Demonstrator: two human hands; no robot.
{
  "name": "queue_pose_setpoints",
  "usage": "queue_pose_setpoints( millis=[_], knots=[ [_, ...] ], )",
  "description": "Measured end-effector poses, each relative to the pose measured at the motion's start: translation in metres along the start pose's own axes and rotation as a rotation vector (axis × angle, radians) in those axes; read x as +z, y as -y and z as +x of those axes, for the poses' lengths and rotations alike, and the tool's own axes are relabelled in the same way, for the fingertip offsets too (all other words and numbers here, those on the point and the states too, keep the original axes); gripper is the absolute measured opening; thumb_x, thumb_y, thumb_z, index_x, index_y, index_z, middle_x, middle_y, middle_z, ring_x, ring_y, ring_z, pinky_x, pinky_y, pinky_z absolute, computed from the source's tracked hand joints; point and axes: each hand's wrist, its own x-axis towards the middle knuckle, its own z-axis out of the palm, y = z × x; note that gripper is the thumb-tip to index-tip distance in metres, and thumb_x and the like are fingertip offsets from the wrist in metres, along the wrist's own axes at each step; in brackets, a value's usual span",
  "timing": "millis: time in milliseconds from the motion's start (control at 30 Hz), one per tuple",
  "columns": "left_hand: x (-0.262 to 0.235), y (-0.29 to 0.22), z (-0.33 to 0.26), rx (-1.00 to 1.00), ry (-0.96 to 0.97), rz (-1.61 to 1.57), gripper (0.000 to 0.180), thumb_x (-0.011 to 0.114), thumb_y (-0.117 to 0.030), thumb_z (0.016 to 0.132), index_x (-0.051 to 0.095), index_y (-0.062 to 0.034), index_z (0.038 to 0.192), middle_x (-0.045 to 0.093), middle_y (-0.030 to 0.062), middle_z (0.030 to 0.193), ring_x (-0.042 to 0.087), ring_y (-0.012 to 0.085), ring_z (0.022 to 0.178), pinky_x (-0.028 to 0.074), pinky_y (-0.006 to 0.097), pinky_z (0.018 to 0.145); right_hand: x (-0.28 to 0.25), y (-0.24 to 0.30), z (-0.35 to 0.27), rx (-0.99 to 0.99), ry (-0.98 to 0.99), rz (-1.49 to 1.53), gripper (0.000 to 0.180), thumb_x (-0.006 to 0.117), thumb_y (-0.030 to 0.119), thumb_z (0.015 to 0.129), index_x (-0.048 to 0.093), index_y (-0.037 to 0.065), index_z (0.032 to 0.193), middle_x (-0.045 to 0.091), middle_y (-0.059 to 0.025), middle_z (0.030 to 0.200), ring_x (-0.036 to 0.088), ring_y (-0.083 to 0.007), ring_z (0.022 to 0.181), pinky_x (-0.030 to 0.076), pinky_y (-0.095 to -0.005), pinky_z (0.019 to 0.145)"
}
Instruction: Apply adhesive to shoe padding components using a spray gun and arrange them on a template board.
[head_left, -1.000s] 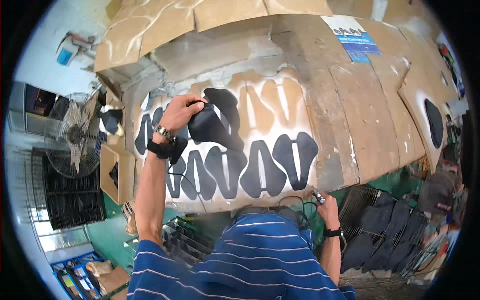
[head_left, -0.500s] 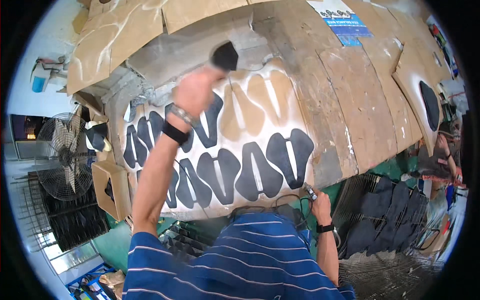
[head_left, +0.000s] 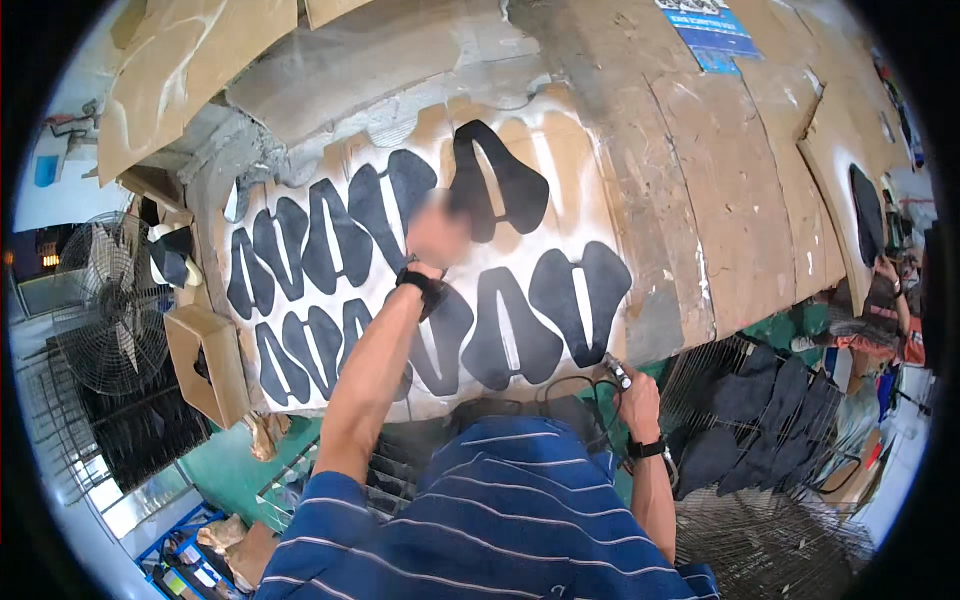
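Dark grey U-shaped pieces, like shoe uppers, lie in two rows on a cardboard sheet (head_left: 597, 212) dusted with white. One such dark piece (head_left: 525, 190) is in the far row at its right end, partly over bare tan outlines. My left hand (head_left: 438, 238) is at this piece's left lower edge; motion smears its fingers, so whether they still grip it does not show. Off the sheet's near right corner, my right hand (head_left: 638, 405) is closed around a small metal spray gun (head_left: 618, 374), its nozzle pointing toward the sheet. Dark hoses run beside it.
A fan (head_left: 118, 300) and an open cardboard box (head_left: 205, 365) stand left. Wire racks with dark pieces (head_left: 745, 390) are at the right. Beyond, another person's hand (head_left: 885, 268) is beside a leaning board (head_left: 835, 190) bearing a dark piece. Cardboard flaps (head_left: 190, 80) border the far left.
My left hand has moved nearer to me and slightly right. The dark piece it carried now rests over the tan outlines. My right hand keeps hold of the spray gun.
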Motion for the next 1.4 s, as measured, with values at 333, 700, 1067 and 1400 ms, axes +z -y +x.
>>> queue_pose_setpoints(
  millis=[333, 700, 1067, 1400],
  knots=[
    [0.016, -0.003, 0.047, -0.051, -0.142, 0.029, 0.043, 0.086, -0.040, 0.074, 0.073, -0.0056, 0.096, 0.069, 0.0187, 0.101, 0.068, 0.0361, 0.100, 0.054, 0.042, 0.087, -0.008, 0.004, 0.000, -0.024, 0.000, 0.062, 0.029, 0.065, 0.004, 0.078, 0.071, 0.006, 0.106, 0.068, -0.0277, 0.081, 0.068, -0.0478, 0.082, 0.052, -0.0559, 0.070],
    [0.027, 0.023, 0.027, -0.289, 0.293, -0.153, 0.051, 0.085, -0.048, 0.077, 0.073, 0.0011, 0.084, 0.076, 0.0150, 0.080, 0.074, 0.0231, 0.072, 0.056, 0.035, 0.067, -0.003, -0.005, 0.007, -0.013, 0.029, 0.069, 0.040, 0.069, 0.001, 0.074, 0.072, 0.007, 0.114, 0.068, -0.0301, 0.089, 0.067, -0.0490, 0.089, 0.053, -0.0552, 0.074],
    [-0.001, 0.035, 0.014, -0.354, 0.432, -0.243, 0.042, 0.086, -0.035, 0.082, 0.066, 0.0009, 0.073, 0.069, 0.0098, 0.066, 0.065, 0.0166, 0.056, 0.049, 0.031, 0.048, -0.002, -0.005, 0.009, 0.004, 0.039, 0.030, 0.031, 0.066, 0.006, 0.079, 0.073, 0.009, 0.109, 0.069, -0.0298, 0.088, 0.068, -0.0486, 0.089, 0.054, -0.0557, 0.075],
    [0.015, 0.037, -0.009, -0.506, 0.448, -0.698, 0.046, 0.082, -0.045, 0.086, 0.067, -0.0019, 0.084, 0.075, 0.0103, 0.085, 0.071, 0.0149, 0.064, 0.050, 0.029, 0.049, 0.001, -0.010, 0.012, 0.033, 0.069, 0.004, 0.035, 0.067, 0.010, 0.082, 0.074, 0.010, 0.117, 0.070, -0.0299, 0.090, 0.070, -0.0465, 0.089, 0.055, -0.0535, 0.077]
  ],
)
